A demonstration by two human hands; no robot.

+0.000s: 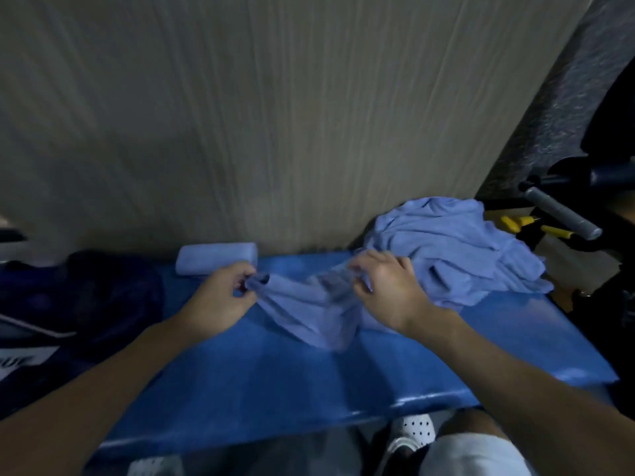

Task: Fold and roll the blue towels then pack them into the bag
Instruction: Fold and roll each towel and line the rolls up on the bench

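A loose light-blue towel (309, 310) hangs crumpled between my hands over the blue bench (261, 372). My left hand (220, 300) pinches one corner of it, and my right hand (385, 290) pinches the opposite top edge. A rolled blue towel (216, 257) lies at the back of the bench against the wall. To the right sits a heap of unfolded blue towels (453, 249). The dark bag (86, 297) rests at the left end, its opening hard to make out.
A beige wall (275, 115) rises right behind the bench. Dark equipment with a grey handle (563, 214) and yellow parts (536, 228) stands at the right. My knees and white perforated shoes (412, 431) show below the bench's front edge.
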